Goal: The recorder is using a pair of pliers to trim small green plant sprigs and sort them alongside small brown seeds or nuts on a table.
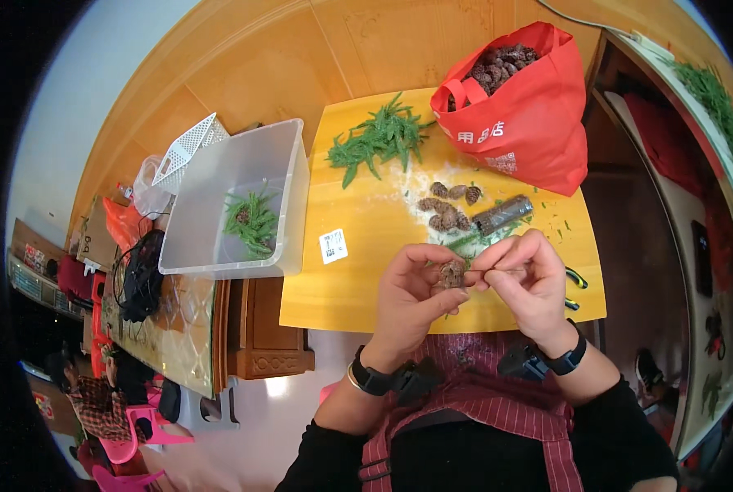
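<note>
Over the near edge of the yellow table (325, 287), my left hand (407, 299) is closed around a brown pine cone (451, 275), fingers and thumb on its sides. My right hand (532, 283) pinches a thin brown wire (478, 271) that runs across to the cone. Part of the cone is hidden by my fingers. Just beyond my hands lie several loose pine cones (444, 215) and a dark cylindrical roll (502, 215). Pliers (577, 279) with black and yellow handles lie partly hidden beside my right hand.
A red bag (538, 123) of pine cones stands at the far right, near a pile of green sprigs (378, 139). At left, a clear plastic bin (295, 234) holds a green bunch (251, 223). A white label (332, 245) lies on the table. Another person (100, 402) sits far left.
</note>
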Action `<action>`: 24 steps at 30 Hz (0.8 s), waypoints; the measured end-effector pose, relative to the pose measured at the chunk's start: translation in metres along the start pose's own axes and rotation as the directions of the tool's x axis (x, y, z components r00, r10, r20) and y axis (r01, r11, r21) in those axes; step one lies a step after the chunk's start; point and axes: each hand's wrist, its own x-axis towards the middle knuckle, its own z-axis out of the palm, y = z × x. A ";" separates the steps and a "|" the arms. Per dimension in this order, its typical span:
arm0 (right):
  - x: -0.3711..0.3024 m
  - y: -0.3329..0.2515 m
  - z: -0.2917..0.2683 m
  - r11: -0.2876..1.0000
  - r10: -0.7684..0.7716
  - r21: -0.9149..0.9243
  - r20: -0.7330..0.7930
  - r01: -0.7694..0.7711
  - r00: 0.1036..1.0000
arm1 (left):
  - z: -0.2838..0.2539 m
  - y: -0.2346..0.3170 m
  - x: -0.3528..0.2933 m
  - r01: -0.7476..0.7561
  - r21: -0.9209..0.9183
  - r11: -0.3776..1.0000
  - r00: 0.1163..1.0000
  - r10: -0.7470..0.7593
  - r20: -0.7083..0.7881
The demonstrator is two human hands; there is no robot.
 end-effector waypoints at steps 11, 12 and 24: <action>-0.004 0.016 -0.013 0.990 -0.092 -0.094 0.114 0.103 0.989 | -0.002 0.004 -0.004 -0.056 0.037 0.998 0.998 0.055 0.025; -0.005 0.017 -0.015 0.990 -0.092 -0.094 0.118 0.103 0.989 | -0.003 0.004 -0.004 -0.070 0.018 0.997 0.996 0.069 0.051; -0.009 0.020 -0.017 0.993 -0.103 -0.052 0.059 0.106 0.993 | 0.004 -0.004 -0.005 -0.120 -0.029 0.992 0.991 0.122 0.055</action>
